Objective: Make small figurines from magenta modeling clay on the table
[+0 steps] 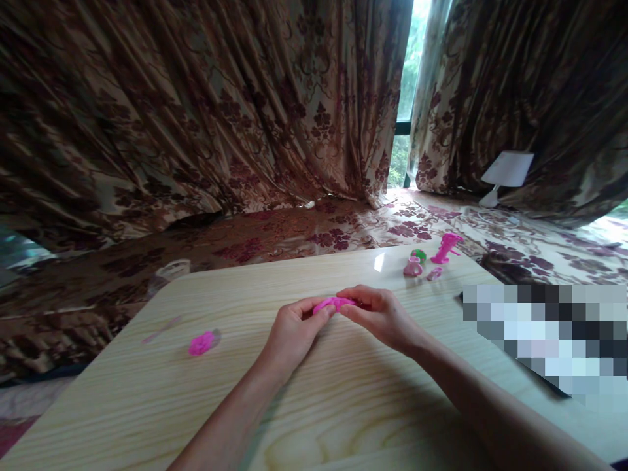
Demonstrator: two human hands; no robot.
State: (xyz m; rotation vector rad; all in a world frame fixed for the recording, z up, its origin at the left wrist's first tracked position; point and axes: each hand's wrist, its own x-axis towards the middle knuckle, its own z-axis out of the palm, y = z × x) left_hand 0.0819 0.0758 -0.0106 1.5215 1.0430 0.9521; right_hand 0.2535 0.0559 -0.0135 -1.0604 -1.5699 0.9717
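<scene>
Both forearms are reaching in from near edge over the light wood table (343,405). L hand (293,327) and R hand (380,317) are meeting at table centre, fingertips pinching opp. ends of a pink clay strip (333,303), which is sitting just above the tabletop betw. the two hands. Both hands are closed on it, thumbs under, fingers curled over.

Judgement: for even shaping, pressure should be staying light and equal at both ends; soft material likely tearing if pulled hard.

Left, well apart: a pink clay lump (202,343) is lying on the table. Further, a clear cup (171,271) is standing at the far-left edge. Far right: small pink toys (432,258) are grouped near the far edge. Beyond, patterned curtains (196,118) are hanging.
</scene>
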